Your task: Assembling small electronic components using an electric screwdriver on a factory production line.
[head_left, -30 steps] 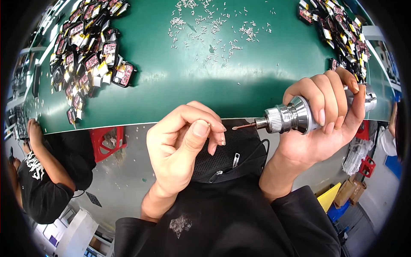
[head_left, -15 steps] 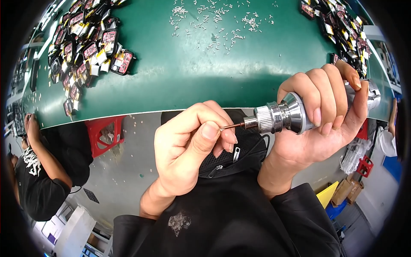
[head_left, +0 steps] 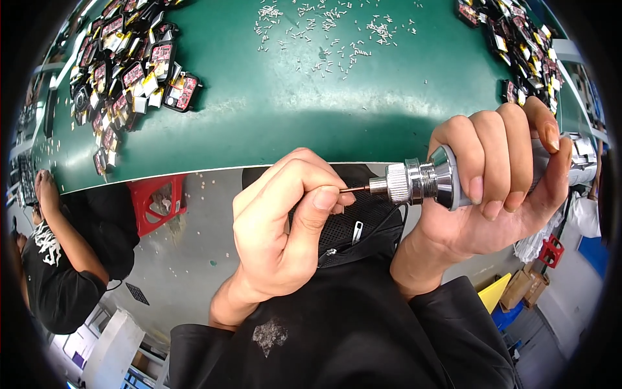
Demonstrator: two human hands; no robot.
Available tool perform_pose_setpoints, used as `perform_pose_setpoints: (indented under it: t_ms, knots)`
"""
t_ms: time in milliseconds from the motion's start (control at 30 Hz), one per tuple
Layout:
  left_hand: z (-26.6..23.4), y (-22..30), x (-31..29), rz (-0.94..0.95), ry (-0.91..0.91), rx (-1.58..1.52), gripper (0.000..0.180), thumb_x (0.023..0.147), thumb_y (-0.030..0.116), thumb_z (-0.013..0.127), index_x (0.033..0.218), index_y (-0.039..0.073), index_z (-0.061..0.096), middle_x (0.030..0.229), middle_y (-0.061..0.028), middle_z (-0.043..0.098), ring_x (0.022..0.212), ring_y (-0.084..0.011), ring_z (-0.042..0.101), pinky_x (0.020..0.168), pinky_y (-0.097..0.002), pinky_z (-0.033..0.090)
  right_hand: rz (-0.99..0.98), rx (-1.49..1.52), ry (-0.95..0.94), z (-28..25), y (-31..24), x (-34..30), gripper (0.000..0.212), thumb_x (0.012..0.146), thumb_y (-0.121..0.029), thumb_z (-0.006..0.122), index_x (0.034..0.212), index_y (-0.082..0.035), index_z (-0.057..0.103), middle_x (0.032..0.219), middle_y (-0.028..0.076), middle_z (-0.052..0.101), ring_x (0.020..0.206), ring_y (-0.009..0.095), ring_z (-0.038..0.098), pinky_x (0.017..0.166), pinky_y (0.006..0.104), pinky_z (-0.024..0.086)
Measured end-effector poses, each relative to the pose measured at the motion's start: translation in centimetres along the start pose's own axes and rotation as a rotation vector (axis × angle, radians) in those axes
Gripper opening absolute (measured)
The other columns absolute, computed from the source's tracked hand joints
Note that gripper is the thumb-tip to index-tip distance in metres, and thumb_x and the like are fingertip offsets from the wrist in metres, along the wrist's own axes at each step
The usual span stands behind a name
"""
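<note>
My right hand [head_left: 489, 201] is wrapped round a silver and grey electric screwdriver [head_left: 414, 182], held level above my lap with its nose toward the left. A thin copper-coloured bit [head_left: 357, 189] sticks out of the knurled collar. My left hand [head_left: 275, 227] is closed, with thumb and forefinger pinching the bit's end. The tip is hidden between those fingers, and I cannot tell whether a screw sits on it. Beyond both hands, many small silver screws [head_left: 324, 29] lie scattered on the green table mat [head_left: 259, 123].
Piles of black casings with red circuit boards and loose battery packs lie on the table's left [head_left: 134, 74] and right [head_left: 518, 35]. Black bag [head_left: 337, 243] hangs below the table edge. A red stool [head_left: 155, 206] and another person's arm [head_left: 68, 243] are at left.
The screwdriver has shifted slightly right and turned closer to level. My left fingers have slid over the bit's end, covering the silver tip that showed before.
</note>
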State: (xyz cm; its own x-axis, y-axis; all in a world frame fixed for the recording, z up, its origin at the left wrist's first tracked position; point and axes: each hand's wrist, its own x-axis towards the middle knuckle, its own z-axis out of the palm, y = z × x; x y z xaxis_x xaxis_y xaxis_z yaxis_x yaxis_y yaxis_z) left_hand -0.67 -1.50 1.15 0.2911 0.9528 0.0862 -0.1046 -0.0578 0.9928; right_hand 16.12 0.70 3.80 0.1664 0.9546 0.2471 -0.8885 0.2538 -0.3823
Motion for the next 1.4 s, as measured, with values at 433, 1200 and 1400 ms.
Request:
perform_pose_setpoints:
  t_ms: [433,1200,1400]
  knots:
    - [0.6,-0.3,0.8,0.039,-0.022,0.206,0.008,0.086,-0.004,0.052,0.081,-0.006,0.058,0.072,-0.0123,0.060,0.061,-0.0170,0.057,0.056,-0.0258,0.046,-0.011,0.005,0.051,-1.2,-0.4,0.5,0.016,0.091,-0.018,0.049,0.088,-0.002,0.051,0.049,-0.004,0.038,0.039,0.006,0.035,0.047,0.0230,0.034]
    - [-45.5,4.8,24.6,-0.026,0.759,1.369,0.033,0.079,0.016,0.063,0.105,-0.003,0.057,0.086,-0.0196,0.065,0.085,-0.0342,0.064,0.078,-0.0403,0.048,-0.142,-0.016,0.386,-4.1,-1.4,1.0,0.011,0.097,-0.013,0.041,0.089,-0.006,0.037,0.053,-0.002,0.029,0.041,0.007,0.030,0.046,0.0237,0.032]
    - [-54.4,-0.4,31.3,-0.162,0.816,1.499,0.058,0.074,0.033,0.069,0.116,-0.003,0.052,0.104,-0.0230,0.062,0.100,-0.0348,0.060,0.087,-0.0382,0.046,-0.024,0.034,0.343,-4.1,-2.0,1.9,0.011,0.089,-0.013,0.055,0.089,-0.006,0.047,0.054,-0.002,0.036,0.045,0.008,0.033,0.050,0.0234,0.032]
